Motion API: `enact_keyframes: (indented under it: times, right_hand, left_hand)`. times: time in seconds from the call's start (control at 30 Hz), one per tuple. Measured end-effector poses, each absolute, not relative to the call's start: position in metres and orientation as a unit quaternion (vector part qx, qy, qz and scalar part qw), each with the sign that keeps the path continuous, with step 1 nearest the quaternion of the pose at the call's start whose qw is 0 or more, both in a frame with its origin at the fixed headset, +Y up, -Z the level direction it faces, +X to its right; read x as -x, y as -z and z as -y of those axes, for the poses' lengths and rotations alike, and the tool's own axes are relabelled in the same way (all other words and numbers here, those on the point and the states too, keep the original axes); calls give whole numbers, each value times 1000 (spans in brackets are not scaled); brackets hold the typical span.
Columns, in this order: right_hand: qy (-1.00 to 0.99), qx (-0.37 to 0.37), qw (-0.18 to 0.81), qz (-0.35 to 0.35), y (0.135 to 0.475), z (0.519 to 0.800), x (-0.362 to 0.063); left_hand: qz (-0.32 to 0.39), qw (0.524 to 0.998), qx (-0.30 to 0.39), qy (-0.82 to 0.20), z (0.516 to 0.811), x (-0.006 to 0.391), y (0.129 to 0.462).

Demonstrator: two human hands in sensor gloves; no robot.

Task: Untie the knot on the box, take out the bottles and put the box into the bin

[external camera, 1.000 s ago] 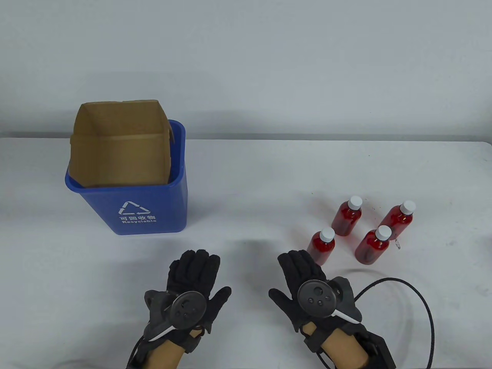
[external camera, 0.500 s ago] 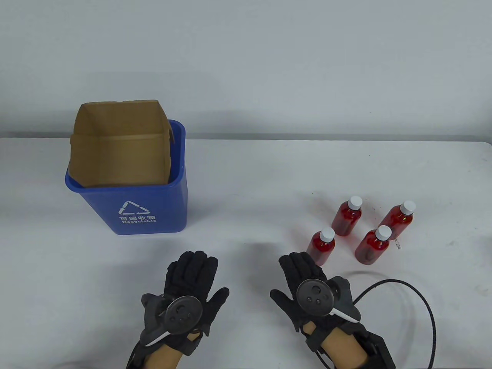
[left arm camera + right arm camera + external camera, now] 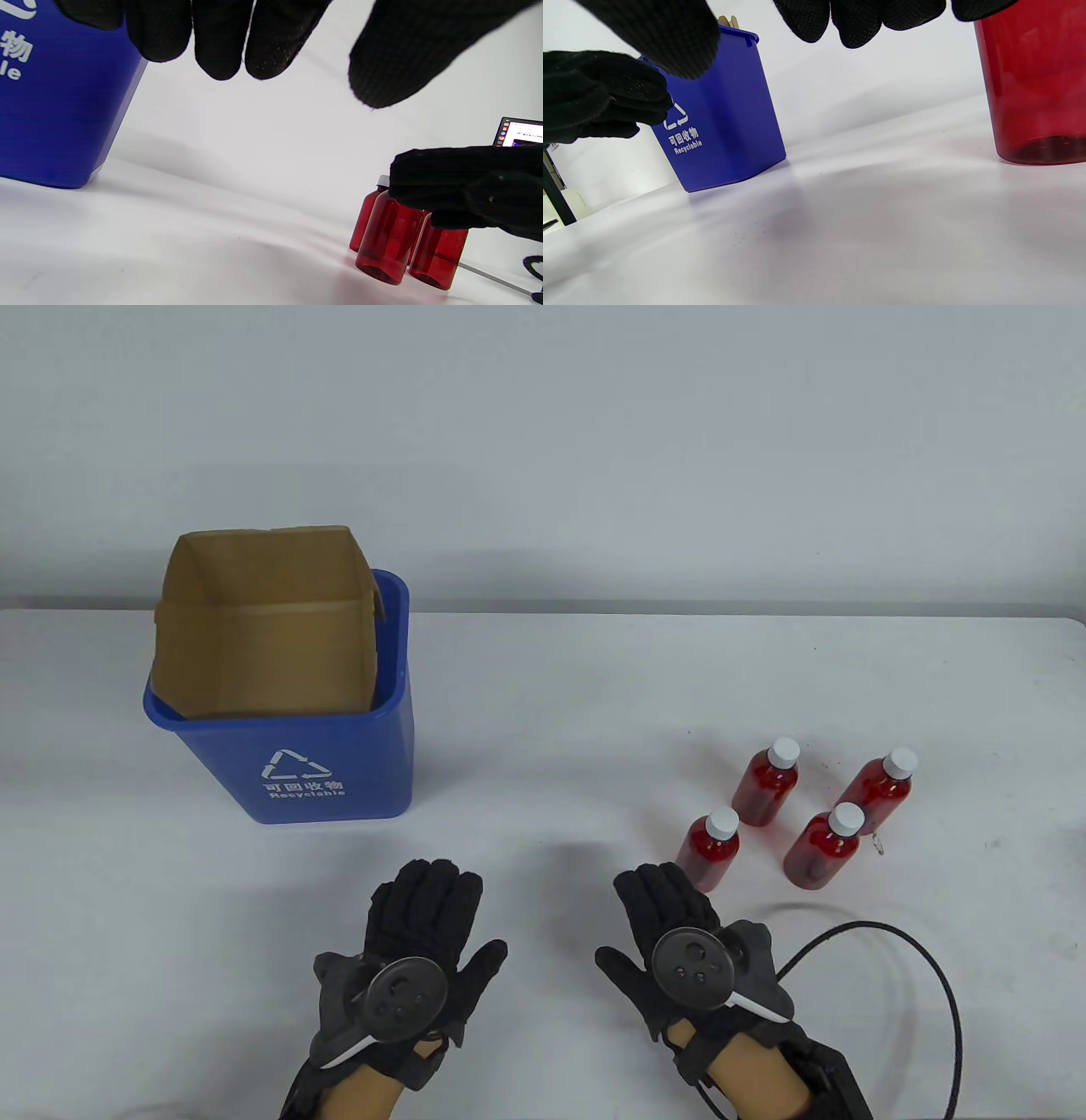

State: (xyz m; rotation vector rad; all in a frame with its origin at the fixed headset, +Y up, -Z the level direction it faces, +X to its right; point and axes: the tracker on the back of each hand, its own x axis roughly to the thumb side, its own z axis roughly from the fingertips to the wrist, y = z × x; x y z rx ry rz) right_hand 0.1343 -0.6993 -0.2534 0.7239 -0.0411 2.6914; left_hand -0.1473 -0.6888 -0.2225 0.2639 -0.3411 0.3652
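An open cardboard box (image 3: 263,645) stands in the blue recycling bin (image 3: 331,763) at the table's left, its top sticking out above the rim. Several red bottles (image 3: 768,785) with white caps stand upright in a cluster at the right; they also show in the left wrist view as red bottles (image 3: 388,237). My left hand (image 3: 424,916) hovers low over the table in front of the bin, fingers relaxed and holding nothing. My right hand (image 3: 666,912) hangs beside it, just left of the nearest bottle (image 3: 711,848), also empty. The bin (image 3: 721,127) shows in the right wrist view.
A black cable (image 3: 916,976) loops on the table by my right wrist. The white table (image 3: 551,712) ends at a far edge against a pale wall. A screen (image 3: 519,132) shows beyond the bottles in the left wrist view.
My left hand has drifted slightly towards me and to the left. The right hand, box, bin and bottles stay where they were.
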Motion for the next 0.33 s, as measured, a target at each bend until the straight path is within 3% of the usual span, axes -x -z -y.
enact_keyframes:
  times: [0.33]
  right_hand:
    - [-950, -255, 181, 20, 253, 696, -137]
  left_hand:
    - [170, 962, -121, -176, 691, 145, 222]
